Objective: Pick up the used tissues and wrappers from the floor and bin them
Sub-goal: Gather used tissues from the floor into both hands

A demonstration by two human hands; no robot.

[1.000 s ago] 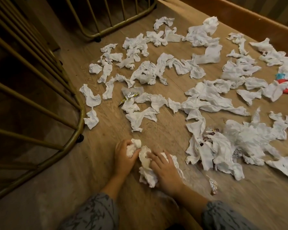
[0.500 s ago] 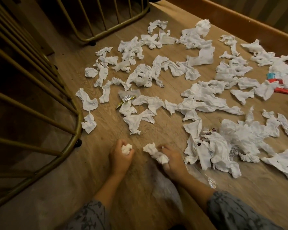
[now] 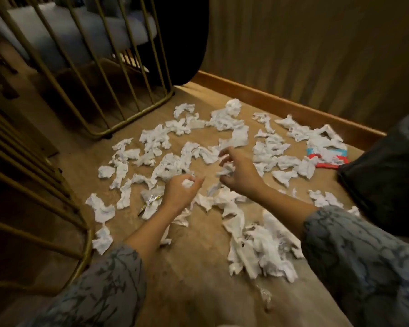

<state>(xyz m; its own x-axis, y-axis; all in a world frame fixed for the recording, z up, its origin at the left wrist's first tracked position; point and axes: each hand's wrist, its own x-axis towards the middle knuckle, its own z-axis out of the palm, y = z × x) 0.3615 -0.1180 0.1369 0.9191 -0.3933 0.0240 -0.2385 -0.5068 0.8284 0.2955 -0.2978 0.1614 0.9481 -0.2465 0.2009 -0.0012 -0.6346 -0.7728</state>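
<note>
- Head view: your left hand [image 3: 180, 188] is curled shut around a small balled tissue [image 3: 187, 182], which peeks out between thumb and fingers.
- Your right hand [image 3: 237, 172] is closed loosely on a crumpled tissue wad [image 3: 226, 169], with the upper fingers still spread; a strand of it hangs below the palm.
- Both hands are lifted clear of the wooden floor [image 3: 198, 267], close together, left just below and to the left of right.
- The black bin bag [image 3: 387, 175] stands well to the right of your right hand, its mouth at the frame edge. I judge the step in hand is carrying both loads there.
- Tighten the right fingers round the hanging strand first, or it is likely to drop on the way across.
- Take the right hand to the bag first, since it is nearer, then follow with the left.
- Release inside the mouth, not above the rim; loose tissue drifts.
- Scattered tissues [image 3: 267, 149] lie beyond and to both sides of your hands, a thicker heap [image 3: 260, 251] sits nearer you under the right forearm, and a foil wrapper [image 3: 151, 199] lies just left of your left wrist.
- A red and blue packet [image 3: 328, 159] lies between your right hand and the bag.
- Most of the litter is still down, so the task looks early.
</note>
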